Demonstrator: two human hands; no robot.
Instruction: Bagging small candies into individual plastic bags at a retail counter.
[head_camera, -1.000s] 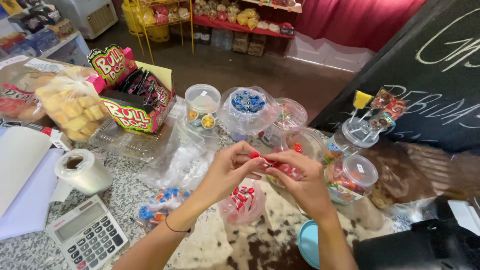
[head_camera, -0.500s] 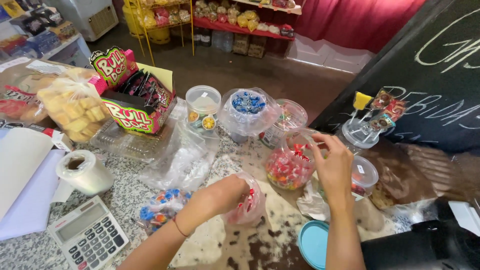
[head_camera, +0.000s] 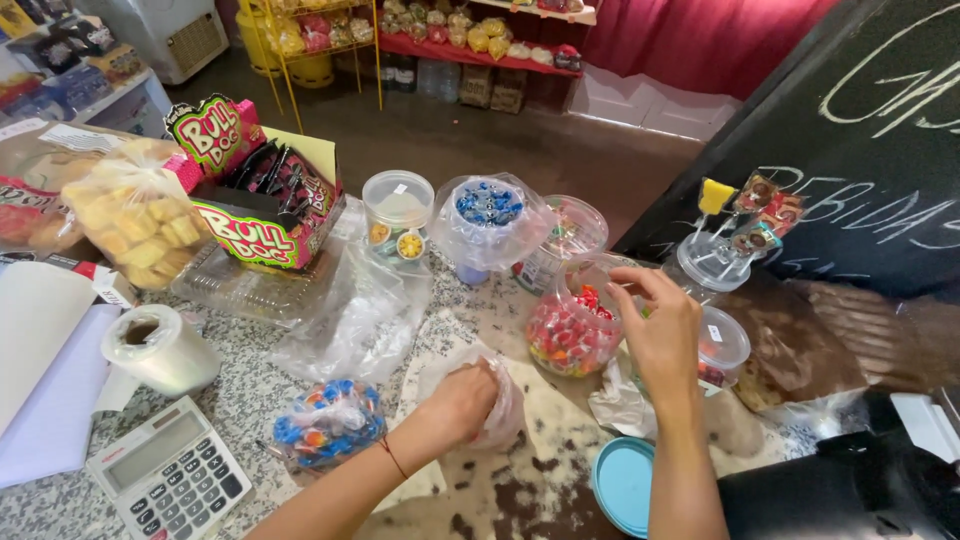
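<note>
a grey calculator (head_camera: 170, 478) lay at the counter's left edge, beside a roll of thin clear film (head_camera: 158, 349). further in, a knotted clear bag of blue and orange sweets (head_camera: 325, 424) sat on the speckled stone counter (head_camera: 240, 385). just right of it the left hand (head_camera: 462, 402) rested knuckles up, fingers curled and gripping a crinkled clear plastic bag (head_camera: 495, 385); what was inside that bag was hidden by the hand. next came a round clear jar of red sweets (head_camera: 572, 325), tipped toward the person. the right hand (head_camera: 662, 335) stood at its mouth, wrist bent, fingers loosely curved; whether they pinched anything could not be told. a round blue lid (head_camera: 625, 485) lay flat below, partly cut off by the forearm.
</note>
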